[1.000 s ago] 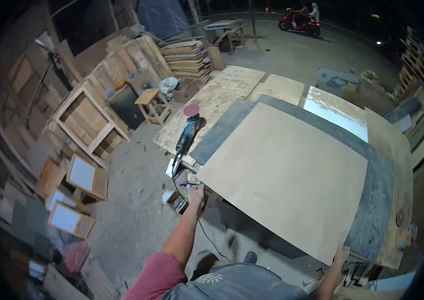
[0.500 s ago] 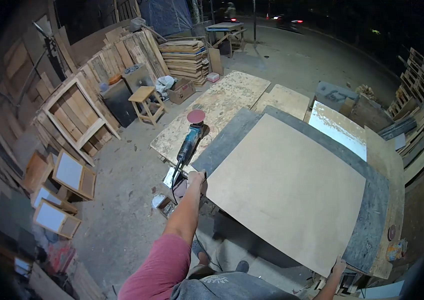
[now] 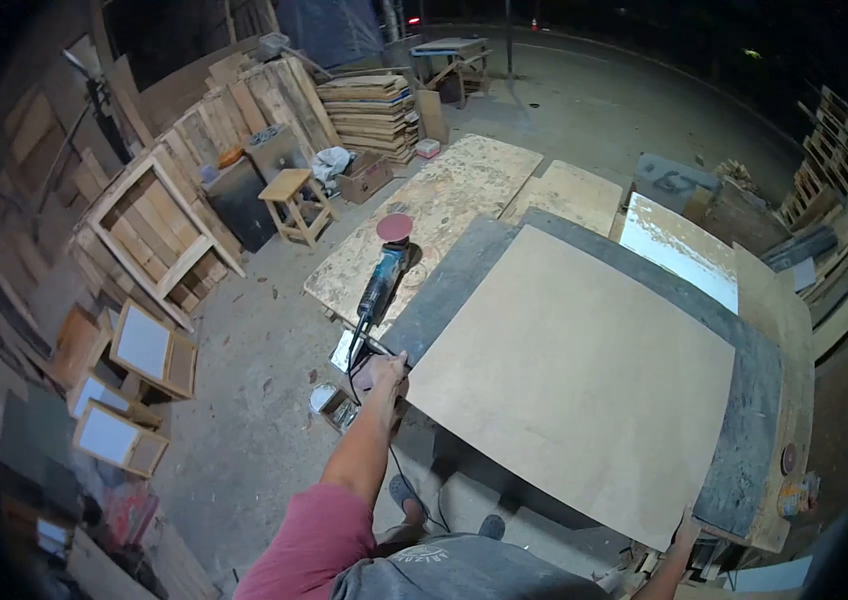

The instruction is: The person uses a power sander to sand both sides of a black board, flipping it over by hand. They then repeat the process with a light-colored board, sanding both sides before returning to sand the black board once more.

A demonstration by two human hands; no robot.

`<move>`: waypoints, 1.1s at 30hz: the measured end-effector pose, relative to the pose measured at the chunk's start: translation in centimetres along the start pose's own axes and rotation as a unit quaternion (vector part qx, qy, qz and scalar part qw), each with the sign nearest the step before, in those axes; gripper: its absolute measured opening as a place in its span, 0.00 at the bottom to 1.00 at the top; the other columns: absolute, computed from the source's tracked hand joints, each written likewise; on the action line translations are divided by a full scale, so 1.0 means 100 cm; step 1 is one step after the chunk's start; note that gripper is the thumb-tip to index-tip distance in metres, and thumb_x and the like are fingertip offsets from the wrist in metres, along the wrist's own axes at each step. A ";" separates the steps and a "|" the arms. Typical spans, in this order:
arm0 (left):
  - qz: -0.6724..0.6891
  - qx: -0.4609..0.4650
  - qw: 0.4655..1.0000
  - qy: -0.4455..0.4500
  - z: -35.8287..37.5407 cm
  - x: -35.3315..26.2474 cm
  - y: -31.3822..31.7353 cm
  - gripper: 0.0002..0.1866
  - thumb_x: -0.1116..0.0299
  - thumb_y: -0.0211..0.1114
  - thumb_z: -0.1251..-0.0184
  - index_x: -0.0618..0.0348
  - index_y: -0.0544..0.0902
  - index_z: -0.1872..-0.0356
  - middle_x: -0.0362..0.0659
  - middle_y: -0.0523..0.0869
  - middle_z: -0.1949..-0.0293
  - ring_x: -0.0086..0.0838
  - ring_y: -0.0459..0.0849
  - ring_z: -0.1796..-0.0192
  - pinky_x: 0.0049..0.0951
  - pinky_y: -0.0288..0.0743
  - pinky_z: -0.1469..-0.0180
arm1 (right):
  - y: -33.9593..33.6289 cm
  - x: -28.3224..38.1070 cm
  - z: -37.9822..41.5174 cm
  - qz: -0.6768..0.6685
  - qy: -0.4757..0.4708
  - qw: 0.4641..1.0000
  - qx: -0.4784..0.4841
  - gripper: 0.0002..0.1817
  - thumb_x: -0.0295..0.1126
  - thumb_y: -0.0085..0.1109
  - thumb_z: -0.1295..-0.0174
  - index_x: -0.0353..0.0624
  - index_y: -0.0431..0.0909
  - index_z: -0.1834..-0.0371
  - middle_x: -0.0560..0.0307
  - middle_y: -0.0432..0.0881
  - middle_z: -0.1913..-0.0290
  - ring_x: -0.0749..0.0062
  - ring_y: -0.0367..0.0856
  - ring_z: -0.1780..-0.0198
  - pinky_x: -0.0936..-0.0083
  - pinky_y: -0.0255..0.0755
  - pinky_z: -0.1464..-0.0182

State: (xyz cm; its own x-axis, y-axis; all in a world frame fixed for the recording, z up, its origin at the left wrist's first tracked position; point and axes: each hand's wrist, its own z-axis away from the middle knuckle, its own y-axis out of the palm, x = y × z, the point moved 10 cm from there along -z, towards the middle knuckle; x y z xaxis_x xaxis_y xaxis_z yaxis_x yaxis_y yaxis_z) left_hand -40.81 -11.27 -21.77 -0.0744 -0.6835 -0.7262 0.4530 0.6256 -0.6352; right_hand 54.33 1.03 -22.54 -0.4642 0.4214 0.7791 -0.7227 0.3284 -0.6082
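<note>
A large, thin plywood sheet (image 3: 574, 370) lies flat on a dark grey board (image 3: 749, 440) on the worktable. My left hand (image 3: 387, 372) is closed on the sheet's left corner, with the fingertips at its edge. At the near right corner, my right hand (image 3: 684, 530) grips the same sheet; part of its fingers is hidden. Beyond my left hand, an angle grinder (image 3: 381, 285) with a reddish sanding disc (image 3: 395, 228) rests on a stained board (image 3: 444, 190), disc up.
A loose round disc (image 3: 789, 458) and a small can (image 3: 796, 495) sit at the table's right edge. The grinder's cord (image 3: 399, 470) hangs near my feet. A wooden stool (image 3: 296, 200), framed panels (image 3: 154, 345) and stacked boards (image 3: 369, 115) stand to the left.
The plywood sheet's left corner has shifted slightly toward me along with my left hand. My right hand stays at the near corner. Vehicles on the road have moved along.
</note>
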 end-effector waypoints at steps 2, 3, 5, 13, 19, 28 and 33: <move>0.029 -0.001 0.999 0.028 0.028 -0.017 -0.015 0.22 0.48 0.70 0.42 0.61 0.89 0.66 0.50 0.90 0.65 0.36 0.89 0.59 0.36 0.81 0.59 | -0.006 -0.005 0.001 0.005 0.010 1.000 0.002 0.33 0.53 0.60 0.35 0.24 0.76 0.77 0.47 0.79 0.73 0.65 0.73 0.70 0.63 0.70 0.63; 0.112 -0.037 0.992 0.039 0.019 0.009 -0.009 0.22 0.48 0.68 0.39 0.61 0.87 0.64 0.48 0.88 0.68 0.35 0.88 0.62 0.36 0.80 0.63 | -0.007 -0.003 0.000 0.030 -0.009 0.999 0.017 0.33 0.54 0.61 0.35 0.24 0.78 0.74 0.47 0.79 0.72 0.65 0.73 0.69 0.63 0.70 0.62; 0.342 -0.050 0.937 -0.041 0.049 0.017 -0.002 0.22 0.48 0.61 0.33 0.61 0.82 0.58 0.45 0.85 0.71 0.33 0.85 0.69 0.36 0.78 0.70 | -0.006 -0.014 0.004 0.045 -0.018 0.999 0.021 0.33 0.54 0.61 0.36 0.23 0.79 0.71 0.46 0.79 0.71 0.65 0.73 0.69 0.63 0.71 0.60; 0.494 0.185 0.849 -0.039 0.114 0.026 0.073 0.14 0.60 0.50 0.21 0.61 0.74 0.50 0.45 0.83 0.63 0.35 0.85 0.68 0.36 0.80 0.69 | -0.023 0.003 0.053 0.172 0.007 0.984 -0.048 0.36 0.58 0.58 0.36 0.24 0.81 0.56 0.34 0.84 0.63 0.43 0.82 0.59 0.57 0.73 0.53; 0.332 0.104 0.937 -0.002 0.115 -0.022 0.035 0.10 0.67 0.59 0.26 0.64 0.74 0.55 0.47 0.83 0.66 0.32 0.82 0.74 0.30 0.77 0.76 | -0.009 -0.025 0.041 0.148 -0.027 0.984 -0.101 0.40 0.64 0.53 0.37 0.25 0.80 0.59 0.28 0.82 0.63 0.37 0.82 0.55 0.50 0.71 0.52; 0.362 0.212 0.907 -0.044 0.094 0.004 0.075 0.13 0.62 0.61 0.26 0.61 0.76 0.52 0.45 0.84 0.68 0.29 0.80 0.77 0.27 0.73 0.78 | -0.008 -0.028 0.009 0.272 -0.207 0.939 -0.038 0.38 0.60 0.54 0.36 0.26 0.77 0.79 0.31 0.78 0.76 0.36 0.78 0.70 0.50 0.69 0.60; 0.386 0.209 0.898 -0.026 0.117 -0.010 0.079 0.14 0.59 0.63 0.28 0.61 0.79 0.55 0.43 0.84 0.70 0.28 0.80 0.76 0.28 0.74 0.76 | -0.045 0.039 -0.002 0.157 -0.118 0.979 -0.062 0.34 0.55 0.57 0.36 0.28 0.76 0.82 0.35 0.75 0.81 0.43 0.76 0.75 0.53 0.67 0.64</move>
State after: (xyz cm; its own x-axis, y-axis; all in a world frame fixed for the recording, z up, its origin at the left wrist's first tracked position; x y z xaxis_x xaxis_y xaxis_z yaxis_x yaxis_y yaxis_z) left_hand -26.73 -10.06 -22.96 0.4429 -0.1296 -0.8872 0.6459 0.7324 0.2155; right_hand 55.86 1.37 -16.84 -0.7695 0.3158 0.5551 -0.4643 0.3201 -0.8258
